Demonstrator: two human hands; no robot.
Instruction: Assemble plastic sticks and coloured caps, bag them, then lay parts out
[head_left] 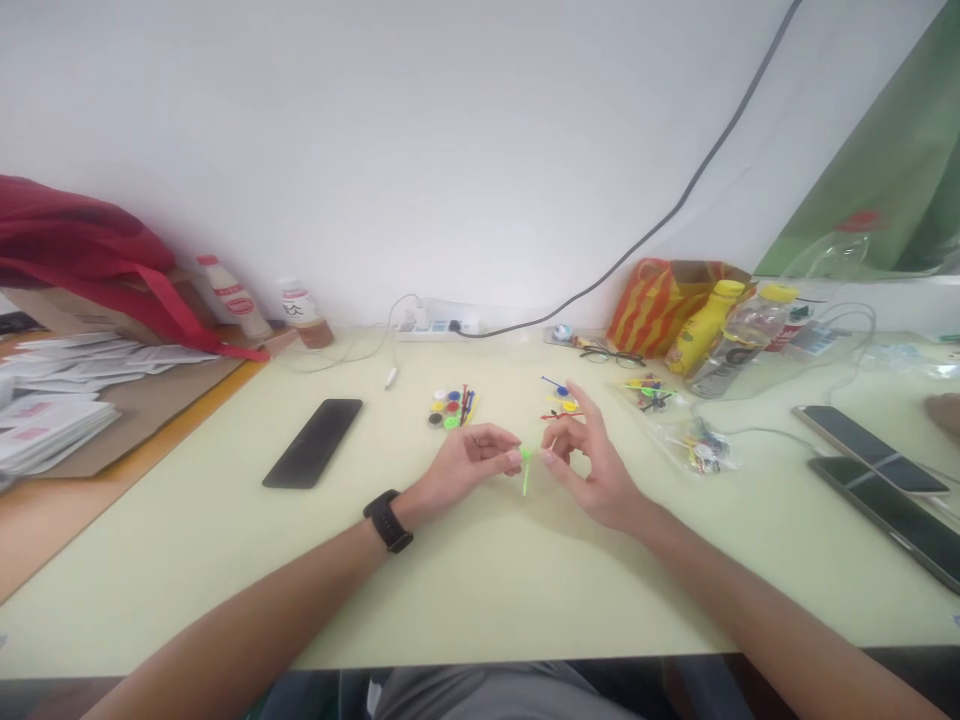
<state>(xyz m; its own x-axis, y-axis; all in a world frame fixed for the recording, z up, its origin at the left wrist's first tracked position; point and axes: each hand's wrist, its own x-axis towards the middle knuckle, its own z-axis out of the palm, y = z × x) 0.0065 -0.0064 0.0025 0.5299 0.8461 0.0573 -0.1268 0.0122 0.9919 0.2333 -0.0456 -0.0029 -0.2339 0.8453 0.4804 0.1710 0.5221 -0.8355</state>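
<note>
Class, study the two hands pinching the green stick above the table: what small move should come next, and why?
Probably a gentle squeeze inward: the left hand and right hand both pinch the top of the green stick, whose shaft hangs free above the table, so its head seems not yet seated.

Green stick (526, 480) – head hidden between fingertips of left hand (466, 465) and right hand (592, 472); which one grips it, unclear. Coloured pieces (451, 408) toward far edge of table (487, 590) too small to tell. Red bag (67, 250) and dark phone (892, 515) cut by frame – likewise another person's hand (946, 412) at table's right edge.
</note>
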